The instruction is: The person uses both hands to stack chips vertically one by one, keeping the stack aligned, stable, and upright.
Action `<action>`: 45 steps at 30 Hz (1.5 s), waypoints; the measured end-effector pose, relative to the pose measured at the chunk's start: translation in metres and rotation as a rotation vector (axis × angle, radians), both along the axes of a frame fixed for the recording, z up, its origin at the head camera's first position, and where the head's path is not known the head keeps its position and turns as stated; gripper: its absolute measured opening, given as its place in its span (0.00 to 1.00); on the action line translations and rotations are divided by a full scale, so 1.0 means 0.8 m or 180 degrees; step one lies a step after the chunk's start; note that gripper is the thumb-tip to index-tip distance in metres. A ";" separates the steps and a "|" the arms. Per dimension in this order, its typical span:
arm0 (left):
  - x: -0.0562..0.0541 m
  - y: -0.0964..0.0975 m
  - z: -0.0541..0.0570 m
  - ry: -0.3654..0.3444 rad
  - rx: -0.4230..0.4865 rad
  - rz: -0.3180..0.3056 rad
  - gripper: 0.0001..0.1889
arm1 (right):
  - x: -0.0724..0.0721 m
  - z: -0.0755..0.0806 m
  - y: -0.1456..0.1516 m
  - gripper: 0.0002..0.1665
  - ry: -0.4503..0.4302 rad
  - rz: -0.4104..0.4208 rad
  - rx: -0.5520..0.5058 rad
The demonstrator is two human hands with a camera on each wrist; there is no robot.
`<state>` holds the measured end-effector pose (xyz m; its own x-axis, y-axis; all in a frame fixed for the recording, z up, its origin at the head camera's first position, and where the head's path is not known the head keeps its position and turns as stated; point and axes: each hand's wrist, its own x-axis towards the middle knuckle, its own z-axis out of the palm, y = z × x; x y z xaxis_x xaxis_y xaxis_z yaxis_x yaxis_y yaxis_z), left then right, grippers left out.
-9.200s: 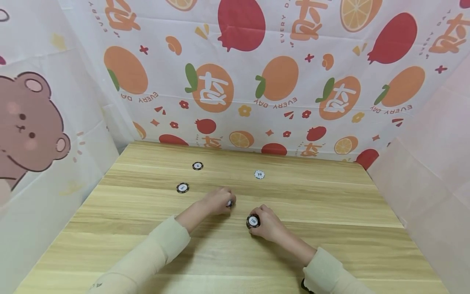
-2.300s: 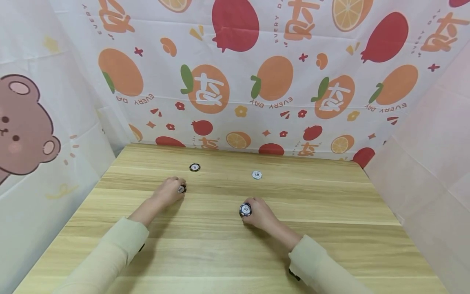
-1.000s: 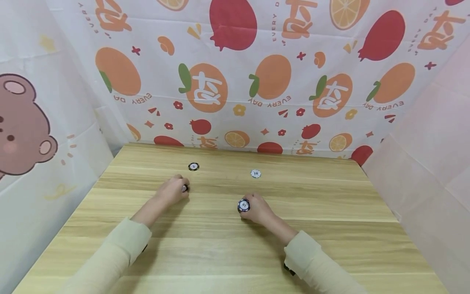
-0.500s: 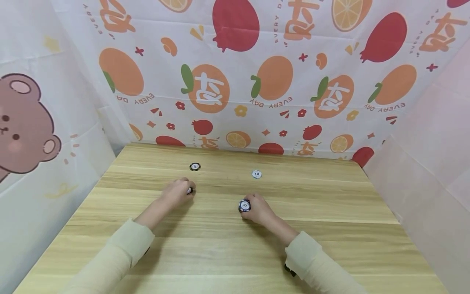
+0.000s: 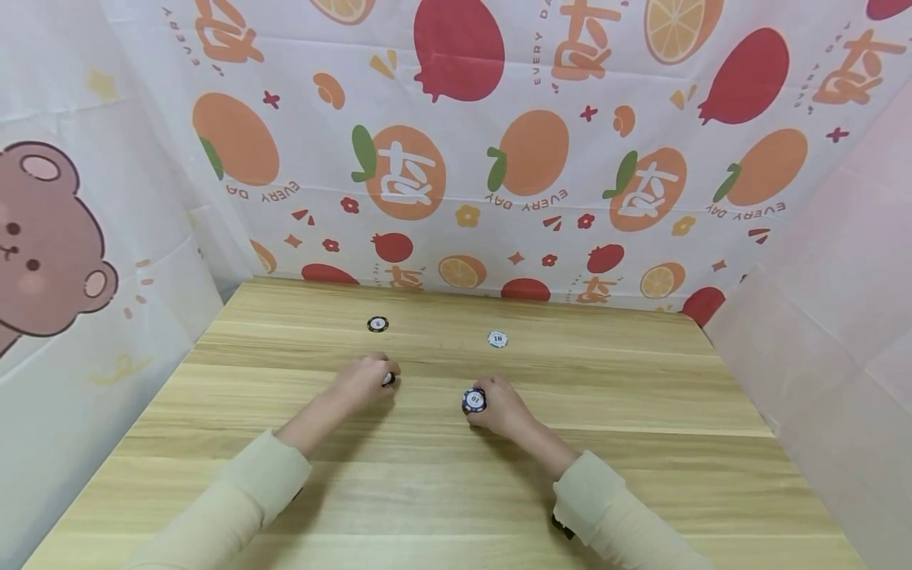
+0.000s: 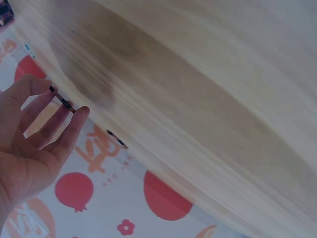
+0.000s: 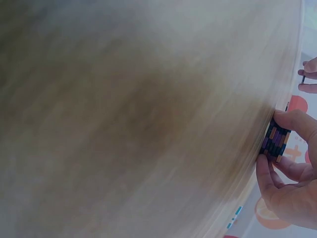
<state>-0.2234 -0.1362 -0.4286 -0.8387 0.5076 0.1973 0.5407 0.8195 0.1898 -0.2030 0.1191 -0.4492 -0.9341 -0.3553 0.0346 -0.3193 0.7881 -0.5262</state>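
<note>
My left hand (image 5: pixel 362 384) pinches a single dark poker chip (image 5: pixel 388 379) by its edges, just above the table left of centre. In the left wrist view that poker chip (image 6: pixel 63 100) shows edge-on between thumb and fingertips. My right hand (image 5: pixel 502 408) grips a short stack of poker chips (image 5: pixel 474 400), whose top one is dark blue and white and reads 10. Seen from the right wrist, the stack (image 7: pixel 275 141) has several chips and stands on or very near the table, with thumb and fingers on either side.
A black poker chip (image 5: pixel 378 324) lies flat toward the back left of the wooden table (image 5: pixel 427 491). Farther right lies a white poker chip (image 5: pixel 498 339) marked 10. A fruit-printed cloth (image 5: pixel 470 158) hangs along the table's back edge.
Over the last seconds my left hand has taken the front-left black chip from the table and carried it right, toward the stack. The stack's top chip changed from a 100 to a 10.
</note>
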 end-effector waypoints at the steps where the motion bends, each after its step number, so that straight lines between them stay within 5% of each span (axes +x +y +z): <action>1: 0.001 0.003 0.000 0.0026 -0.0004 -0.0038 0.09 | 0.000 0.000 0.000 0.24 -0.0007 -0.0004 -0.0002; 17: 0.014 0.056 0.009 0.0009 -0.0192 -0.0266 0.11 | -0.004 -0.001 -0.001 0.26 -0.0131 -0.0078 0.0033; 27: 0.014 0.075 0.007 0.0016 -0.0062 -0.0565 0.08 | -0.004 -0.002 0.001 0.26 -0.0120 -0.0047 0.0048; 35: 0.015 0.095 0.009 0.0012 -0.0082 -0.0582 0.09 | -0.004 -0.001 0.000 0.24 -0.0080 -0.0018 0.0103; 45: 0.016 0.123 0.010 0.0262 -0.0053 -0.0712 0.07 | -0.004 -0.002 0.003 0.22 0.0178 0.0113 0.0063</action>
<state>-0.2106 -0.0375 -0.4202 -0.6863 0.6828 0.2504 0.7223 0.6801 0.1251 -0.2061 0.1212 -0.4510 -0.9177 -0.3893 0.0789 -0.3756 0.7859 -0.4912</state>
